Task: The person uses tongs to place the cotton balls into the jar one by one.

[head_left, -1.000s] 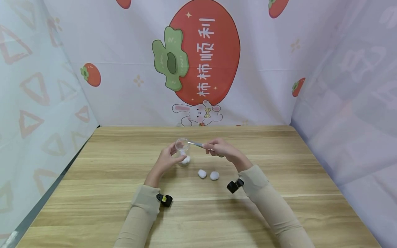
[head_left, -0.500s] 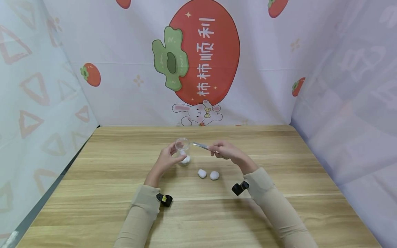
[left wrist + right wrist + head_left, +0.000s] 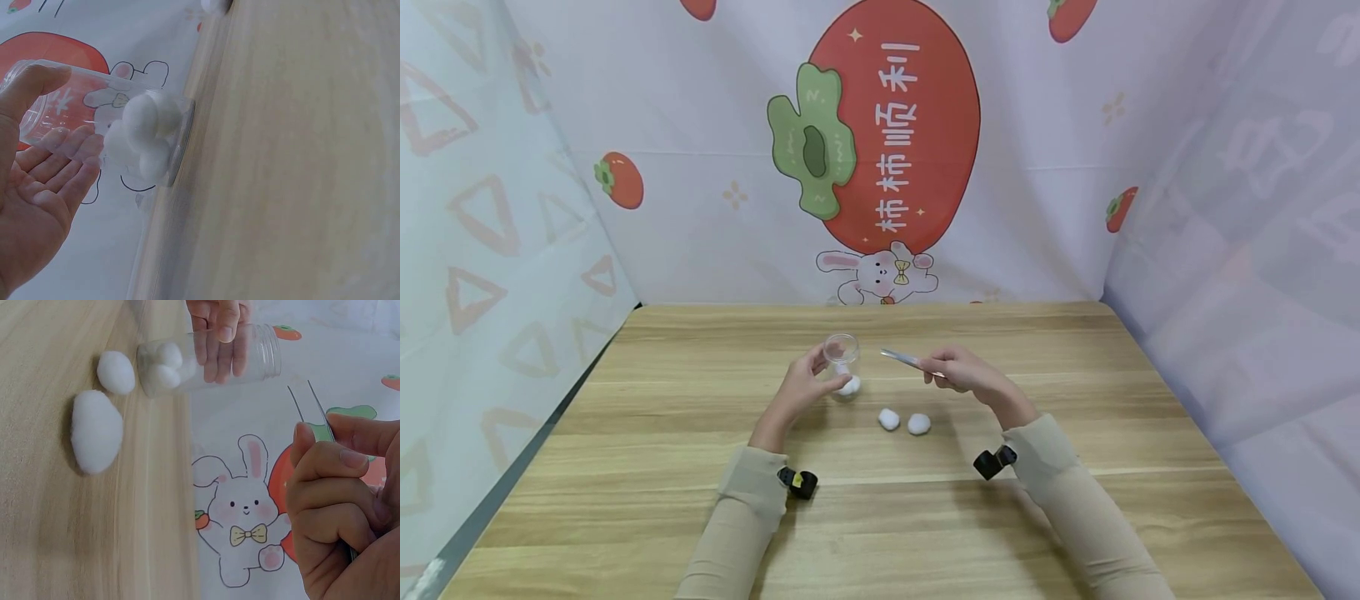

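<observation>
My left hand (image 3: 802, 385) grips a clear open-mouthed plastic jar (image 3: 84, 81), which stands upright on the table, thumb on one side and fingers on the other. Several white cotton balls (image 3: 140, 122) lie at the jar's bottom. Metal tweezers (image 3: 901, 358) are pinched between the thumb and fingers of my right hand (image 3: 973, 377), to the right of the jar's mouth. In the right wrist view the tweezers' tips stand apart with nothing between them. Two loose cotton balls (image 3: 97, 431) rest on the table in front of the jar.
The wooden table (image 3: 865, 525) spreads around both hands. Behind it hangs a white cloth (image 3: 685, 233) printed with persimmons and a rabbit. Pale cloths also flank the left and right sides.
My right hand has drawn back to the right with the tweezers, whose tips have moved away from the jar's mouth. The left hand, jar and loose cotton balls have stayed put.
</observation>
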{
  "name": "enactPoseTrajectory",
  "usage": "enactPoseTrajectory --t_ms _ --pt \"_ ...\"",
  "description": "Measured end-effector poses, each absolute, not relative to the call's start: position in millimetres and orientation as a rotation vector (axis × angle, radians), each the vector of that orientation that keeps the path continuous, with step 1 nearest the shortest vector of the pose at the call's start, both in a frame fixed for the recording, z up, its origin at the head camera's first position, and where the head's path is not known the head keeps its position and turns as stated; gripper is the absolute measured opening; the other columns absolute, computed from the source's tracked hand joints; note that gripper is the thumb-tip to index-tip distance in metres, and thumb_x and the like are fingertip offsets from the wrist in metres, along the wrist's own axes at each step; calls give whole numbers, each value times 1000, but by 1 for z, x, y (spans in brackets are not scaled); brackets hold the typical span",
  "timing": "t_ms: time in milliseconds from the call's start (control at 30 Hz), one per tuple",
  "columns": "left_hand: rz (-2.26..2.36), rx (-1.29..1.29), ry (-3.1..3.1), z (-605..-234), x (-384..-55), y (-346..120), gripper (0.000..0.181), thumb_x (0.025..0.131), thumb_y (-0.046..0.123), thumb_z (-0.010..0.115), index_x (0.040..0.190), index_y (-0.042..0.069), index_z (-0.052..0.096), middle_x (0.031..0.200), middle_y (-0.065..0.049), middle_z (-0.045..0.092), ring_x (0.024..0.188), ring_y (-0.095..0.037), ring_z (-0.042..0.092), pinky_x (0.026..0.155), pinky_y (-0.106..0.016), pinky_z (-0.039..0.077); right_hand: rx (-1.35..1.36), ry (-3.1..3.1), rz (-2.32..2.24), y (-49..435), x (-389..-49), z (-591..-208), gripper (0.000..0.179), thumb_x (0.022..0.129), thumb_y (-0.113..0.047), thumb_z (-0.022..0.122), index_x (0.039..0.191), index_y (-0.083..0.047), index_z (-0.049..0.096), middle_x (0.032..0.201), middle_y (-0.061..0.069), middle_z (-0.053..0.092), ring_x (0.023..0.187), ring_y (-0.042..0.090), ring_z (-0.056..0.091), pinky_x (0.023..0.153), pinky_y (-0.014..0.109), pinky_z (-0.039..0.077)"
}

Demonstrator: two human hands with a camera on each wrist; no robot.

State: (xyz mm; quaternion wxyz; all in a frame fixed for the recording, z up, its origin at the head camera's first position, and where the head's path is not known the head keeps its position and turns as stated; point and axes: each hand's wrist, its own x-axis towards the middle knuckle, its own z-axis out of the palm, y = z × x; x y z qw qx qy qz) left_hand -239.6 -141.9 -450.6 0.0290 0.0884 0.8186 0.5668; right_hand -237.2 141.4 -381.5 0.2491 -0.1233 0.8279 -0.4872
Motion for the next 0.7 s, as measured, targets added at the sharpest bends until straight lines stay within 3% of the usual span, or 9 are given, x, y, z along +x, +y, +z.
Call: enactPoseTrajectory --t_ms 533,700 --pt "1748 283 2532 -449 -238 -142 65 83 14 75 140 4 46 142 -21 53 137 -34 47 120 -43 37 -322 2261 -1316 159 -235 -388 31 99 -27 49 80 -4 58 54 -7 38 45 5 22 41 16 18" --pt "1754 281 2528 -449 -238 -141 65 82 14 76 139 3 46 143 -21 52 137 -34 46 120 -42 37 -350 2255 -1306 164 -235 -392 34 99 -26 49 84 4 57 53 -7 37 45 5 22 41 16 17"
